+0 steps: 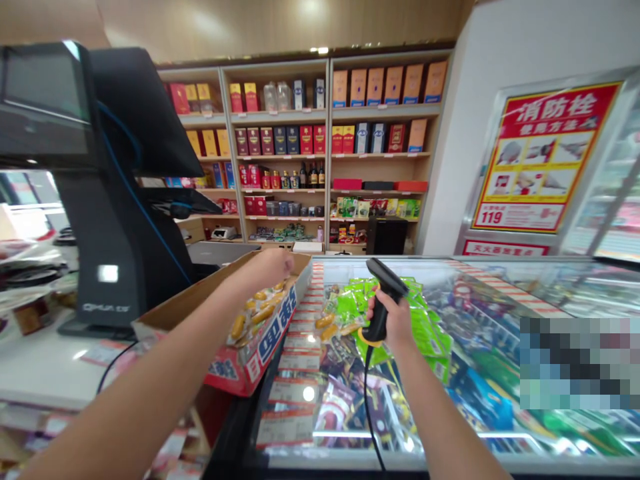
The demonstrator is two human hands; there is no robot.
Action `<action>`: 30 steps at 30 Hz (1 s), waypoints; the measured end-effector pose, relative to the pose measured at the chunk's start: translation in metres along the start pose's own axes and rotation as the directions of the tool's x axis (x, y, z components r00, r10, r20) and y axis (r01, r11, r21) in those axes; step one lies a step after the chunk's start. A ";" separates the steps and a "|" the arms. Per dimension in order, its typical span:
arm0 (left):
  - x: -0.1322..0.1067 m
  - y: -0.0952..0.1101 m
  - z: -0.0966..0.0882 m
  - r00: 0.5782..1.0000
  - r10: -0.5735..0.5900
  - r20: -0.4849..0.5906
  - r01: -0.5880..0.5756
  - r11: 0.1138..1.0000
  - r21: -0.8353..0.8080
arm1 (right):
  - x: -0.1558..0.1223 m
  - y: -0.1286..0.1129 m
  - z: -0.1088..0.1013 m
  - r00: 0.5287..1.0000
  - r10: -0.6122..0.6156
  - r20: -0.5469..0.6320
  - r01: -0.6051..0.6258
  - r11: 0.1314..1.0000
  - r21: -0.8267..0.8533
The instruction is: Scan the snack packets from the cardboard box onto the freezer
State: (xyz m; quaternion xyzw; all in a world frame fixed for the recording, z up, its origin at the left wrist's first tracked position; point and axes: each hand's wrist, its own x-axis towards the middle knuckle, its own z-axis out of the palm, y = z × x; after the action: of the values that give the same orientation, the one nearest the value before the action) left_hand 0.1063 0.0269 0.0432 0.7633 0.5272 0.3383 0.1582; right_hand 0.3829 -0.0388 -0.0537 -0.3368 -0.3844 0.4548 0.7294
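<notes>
Both forearms reach forward from the viewer, the 2 hands well apart. The right hand [389, 321] is clamped in a fist around the grip of a black corded barcode scanner [381, 300] with a yellow ring, its head tipped up and forward, a pose that seems to keep the scanner's nose clear of the goods below. Its black cable [369, 407] drops straight down beneath that hand. The left arm stretches further, and the left hand [271, 267] hovers, fingers loosely curled, at the far end of an open cardboard display box [250, 363]; whether it holds anything cannot be told. The box, just below that hand, holds yellow sausage snacks [257, 310], its printed side apparently facing out for display. Right of it, beneath the scanner, a glass-topped chest freezer [500, 280] shows green packets [350, 303]. Left of the hands stand a white worktop [45, 360] and a black checkout terminal [110, 200]; ahead, wooden shelves [327, 153] carry boxed liquor.
</notes>
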 end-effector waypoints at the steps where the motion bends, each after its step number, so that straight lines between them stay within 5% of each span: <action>1: 0.008 -0.012 -0.011 0.995 -0.076 0.062 0.074 0.997 0.029 | 0.000 0.001 0.001 1.000 -0.005 0.006 0.005 1.000 -0.009; 5: 0.013 -0.064 -0.009 0.900 -0.384 0.209 0.405 0.912 -0.070 | 0.000 0.004 0.001 1.000 -0.024 0.015 0.024 0.999 -0.027; 10: -0.009 -0.091 0.022 0.920 -0.365 0.140 0.385 0.907 -0.167 | 0.000 0.005 0.001 0.999 -0.026 0.027 0.027 0.999 -0.018; 16: -0.006 -0.058 0.002 0.916 -0.348 0.201 0.309 0.930 0.200 | 0.000 0.006 0.001 1.000 -0.012 0.009 0.012 1.000 -0.007; 18: -0.006 -0.040 -0.009 0.938 -0.312 0.149 0.301 0.949 0.091 | 0.000 0.007 0.002 1.000 -0.008 0.007 0.008 1.000 -0.009; 21: -0.017 -0.006 -0.014 0.961 -0.259 0.098 0.277 0.913 -0.300 | 0.000 0.008 0.002 1.000 -0.004 0.009 0.005 1.000 -0.018; 23: -0.030 0.019 -0.005 0.969 -0.226 0.103 0.244 0.788 -0.565 | 0.000 0.008 0.001 1.000 -0.004 0.011 0.005 1.000 -0.019; 26: -0.049 0.054 0.027 0.967 -0.210 0.144 0.230 0.478 -0.848 | 0.000 0.009 0.001 1.000 -0.003 0.020 0.004 1.000 -0.013; 30: -0.057 0.073 0.084 0.875 -0.292 0.385 0.404 0.005 -0.915 | 0.000 0.008 0.001 1.000 -0.007 0.021 0.007 1.000 -0.018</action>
State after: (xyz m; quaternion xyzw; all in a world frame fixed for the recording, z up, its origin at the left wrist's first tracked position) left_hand 0.2025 -0.0439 0.0063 0.3203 0.3305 0.5166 0.7220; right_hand 0.3786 -0.0359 -0.0604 -0.3373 -0.3973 0.4521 0.7238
